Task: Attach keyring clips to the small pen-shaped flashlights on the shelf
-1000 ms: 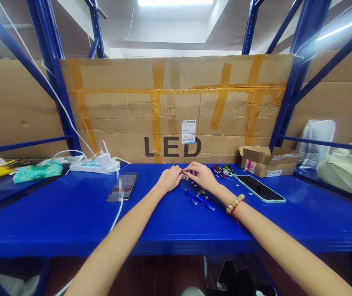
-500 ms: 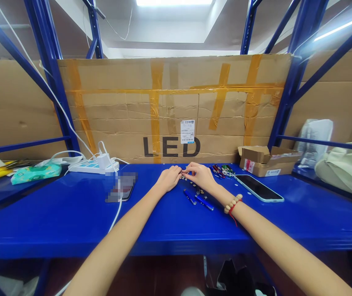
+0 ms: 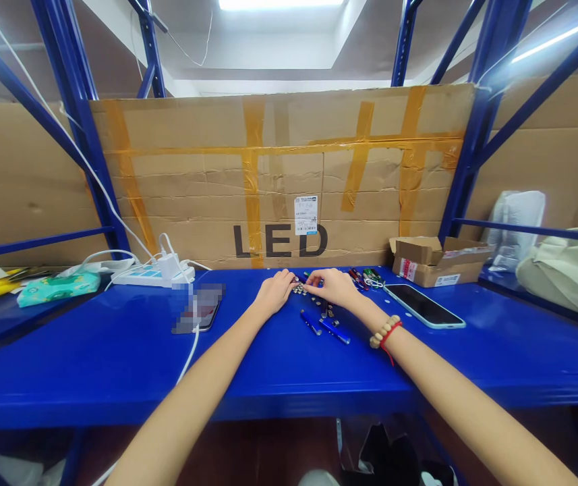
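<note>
My left hand (image 3: 274,294) rests on the blue tabletop with its fingers curled together. A small dark thing shows at its fingertips, too small to name. Just to the right, my right hand (image 3: 333,287) has thumb and fingers drawn together at a small pile of silvery round pieces (image 3: 299,288). What lies between those fingertips is hidden. More small metal pieces (image 3: 328,312) lie below the right palm. Closer to me are two slim blue metal tubes, one on the left (image 3: 311,322) and one on the right (image 3: 334,331).
Behind my right hand lie red tubes (image 3: 357,277) and green ones (image 3: 371,276). A phone (image 3: 424,306) and an opened carton (image 3: 438,262) stand to the right. On the left are a second phone (image 3: 210,307), a power strip (image 3: 141,274) and a white cable (image 3: 191,354).
My right hand has moved slightly away from the left, its fingertips now at the silvery pieces. The left hand has hardly moved. The view has shifted a little.
</note>
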`<state>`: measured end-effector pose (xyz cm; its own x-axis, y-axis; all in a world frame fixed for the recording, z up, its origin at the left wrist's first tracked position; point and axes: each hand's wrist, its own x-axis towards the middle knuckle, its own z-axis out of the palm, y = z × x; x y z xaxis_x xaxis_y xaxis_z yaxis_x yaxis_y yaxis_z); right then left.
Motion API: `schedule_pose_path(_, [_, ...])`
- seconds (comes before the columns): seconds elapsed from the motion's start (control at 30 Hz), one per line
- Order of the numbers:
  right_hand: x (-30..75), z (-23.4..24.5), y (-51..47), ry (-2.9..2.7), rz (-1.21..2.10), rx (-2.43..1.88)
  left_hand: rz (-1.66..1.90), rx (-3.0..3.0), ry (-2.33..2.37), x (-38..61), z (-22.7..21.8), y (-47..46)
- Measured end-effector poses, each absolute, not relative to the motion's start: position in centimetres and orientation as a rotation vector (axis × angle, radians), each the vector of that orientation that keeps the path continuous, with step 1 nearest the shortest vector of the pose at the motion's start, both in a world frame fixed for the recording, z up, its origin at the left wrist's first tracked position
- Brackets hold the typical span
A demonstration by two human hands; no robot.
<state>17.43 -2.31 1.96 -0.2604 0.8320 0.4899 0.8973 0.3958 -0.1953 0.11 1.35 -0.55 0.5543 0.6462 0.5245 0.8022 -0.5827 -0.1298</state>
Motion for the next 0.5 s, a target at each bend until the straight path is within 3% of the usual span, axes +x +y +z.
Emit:
schedule_pose_path(0.13, [18.1,2.2,-2.4,-2.255,-0.06,-1.648,-0.614,-2.437,-1.179,0.2,-0.9,1.8])
schedule_pose_path(0.5, [19.4,1.8,-1.3,-2.3,0.249,-1.601,-0.619,-2.441,-1.12,0.3,-1.4,2.5])
